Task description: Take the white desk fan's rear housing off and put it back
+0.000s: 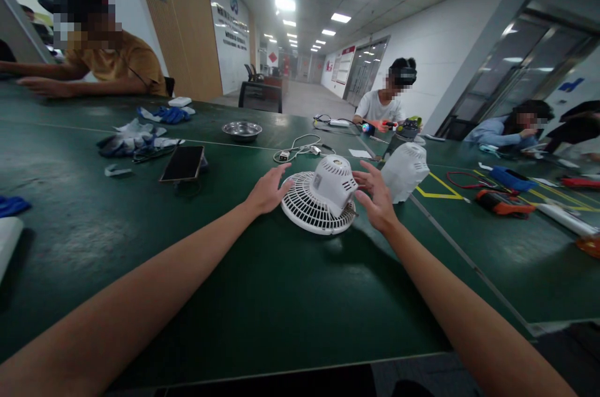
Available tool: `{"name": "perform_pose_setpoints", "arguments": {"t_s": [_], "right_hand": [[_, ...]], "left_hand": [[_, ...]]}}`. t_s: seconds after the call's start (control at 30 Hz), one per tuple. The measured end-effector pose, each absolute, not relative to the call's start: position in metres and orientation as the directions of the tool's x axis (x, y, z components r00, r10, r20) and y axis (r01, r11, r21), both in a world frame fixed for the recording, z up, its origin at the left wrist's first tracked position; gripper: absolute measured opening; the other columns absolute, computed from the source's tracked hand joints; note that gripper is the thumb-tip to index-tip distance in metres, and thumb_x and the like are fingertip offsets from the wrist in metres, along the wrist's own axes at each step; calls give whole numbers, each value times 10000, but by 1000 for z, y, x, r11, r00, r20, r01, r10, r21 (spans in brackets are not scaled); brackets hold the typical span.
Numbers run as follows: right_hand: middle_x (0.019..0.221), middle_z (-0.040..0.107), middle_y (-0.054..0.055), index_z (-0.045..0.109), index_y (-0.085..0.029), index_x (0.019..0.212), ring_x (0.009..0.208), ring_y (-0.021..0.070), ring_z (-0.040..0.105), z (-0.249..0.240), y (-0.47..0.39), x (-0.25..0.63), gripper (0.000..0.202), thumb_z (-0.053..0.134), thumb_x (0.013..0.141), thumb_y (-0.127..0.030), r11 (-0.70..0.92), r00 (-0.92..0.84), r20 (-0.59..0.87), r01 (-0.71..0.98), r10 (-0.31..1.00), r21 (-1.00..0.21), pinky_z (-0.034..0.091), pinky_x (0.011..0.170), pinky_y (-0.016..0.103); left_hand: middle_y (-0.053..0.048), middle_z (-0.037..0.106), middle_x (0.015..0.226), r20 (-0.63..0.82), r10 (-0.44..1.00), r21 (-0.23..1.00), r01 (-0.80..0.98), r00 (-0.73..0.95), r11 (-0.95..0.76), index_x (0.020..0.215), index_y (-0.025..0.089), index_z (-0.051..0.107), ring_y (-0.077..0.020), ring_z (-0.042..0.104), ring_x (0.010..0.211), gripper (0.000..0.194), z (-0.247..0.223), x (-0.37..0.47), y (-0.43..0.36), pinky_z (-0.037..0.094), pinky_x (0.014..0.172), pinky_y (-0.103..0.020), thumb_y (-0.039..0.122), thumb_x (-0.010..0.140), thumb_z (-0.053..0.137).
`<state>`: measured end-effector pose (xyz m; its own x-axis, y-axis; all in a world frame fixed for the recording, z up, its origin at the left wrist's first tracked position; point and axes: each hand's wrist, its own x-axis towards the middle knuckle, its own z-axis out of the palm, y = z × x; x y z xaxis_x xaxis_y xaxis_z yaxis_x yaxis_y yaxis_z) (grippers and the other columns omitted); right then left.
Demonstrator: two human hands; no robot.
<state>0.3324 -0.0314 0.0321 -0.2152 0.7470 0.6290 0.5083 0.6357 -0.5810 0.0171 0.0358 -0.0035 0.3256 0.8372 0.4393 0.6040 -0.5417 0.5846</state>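
A round white fan grille [300, 206] lies on the green table, with a white fan motor housing [332, 184] sitting on top of it. At the grille's left edge is my left hand [268, 190], fingers spread and thumb close to the rim. On the other side my right hand [376, 198] is open, its fingertips beside the housing's slotted side; whether they touch it I cannot tell. Just behind my right hand stands a white plastic casing [405, 172]. A white cable with a plug [300, 150] lies behind the grille.
A metal bowl [242, 130], a phone [182, 164] and crumpled gloves [134, 139] lie to the left. An orange multimeter [504, 203] and a blue tool [513, 178] are on the right. Several people sit around the table.
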Motion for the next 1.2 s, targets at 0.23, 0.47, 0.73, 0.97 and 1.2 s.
{"name": "perform_pose_setpoints", "arguments": {"t_s": [0.23, 0.47, 0.73, 0.97, 1.2], "right_hand": [[1464, 520, 148, 203, -322, 1572, 1237, 402, 584, 28, -36, 309, 1064, 822, 718, -459, 540, -232, 550, 674, 802, -504, 430, 1063, 674], [1209, 671, 104, 296, -287, 1534, 1054, 365, 682, 25, -29, 321, 1034, 841, 683, -504, 436, -159, 469, 696, 869, -571, 517, 965, 640], [1090, 735, 68, 444, -267, 1393, 922, 306, 723, 30, -33, 308, 906, 868, 618, -471, 325, 94, 358, 256, 929, -911, 603, 828, 507], [960, 767, 30, 657, -266, 1049, 1012, 277, 707, 23, -45, 283, 308, 604, 860, -504, -103, -238, -25, -321, 971, -941, 590, 848, 459], [974, 755, 8, 649, -282, 1036, 977, 241, 701, 13, -44, 280, 263, 575, 885, -484, -137, -304, -40, -306, 952, -942, 576, 862, 439]], "left_hand": [[-146, 680, 1189, 365, 856, 580, 630, 366, -517, 1417, 165, 507, -303, 653, 1072, 604, -6, 15, 39, 487, 932, -469, 568, 984, 382], [-90, 722, 934, 275, 918, 660, 638, 285, -396, 1321, 192, 562, -270, 686, 816, 553, -5, 17, 36, 489, 761, -400, 584, 998, 342], [-87, 686, 998, 636, 758, 708, 279, 147, -648, 1365, 164, 517, -225, 649, 880, 561, 4, 17, 20, 500, 840, -376, 548, 1028, 283], [-130, 746, 999, 474, 871, 878, 0, 126, -478, 1079, 111, 700, -279, 698, 947, 543, -7, 25, 31, 548, 874, -421, 611, 907, 578], [-70, 763, 794, 354, 923, 931, 30, 152, -363, 882, 149, 737, -207, 718, 672, 246, -2, 23, 26, 608, 643, -352, 377, 801, 776]]}}
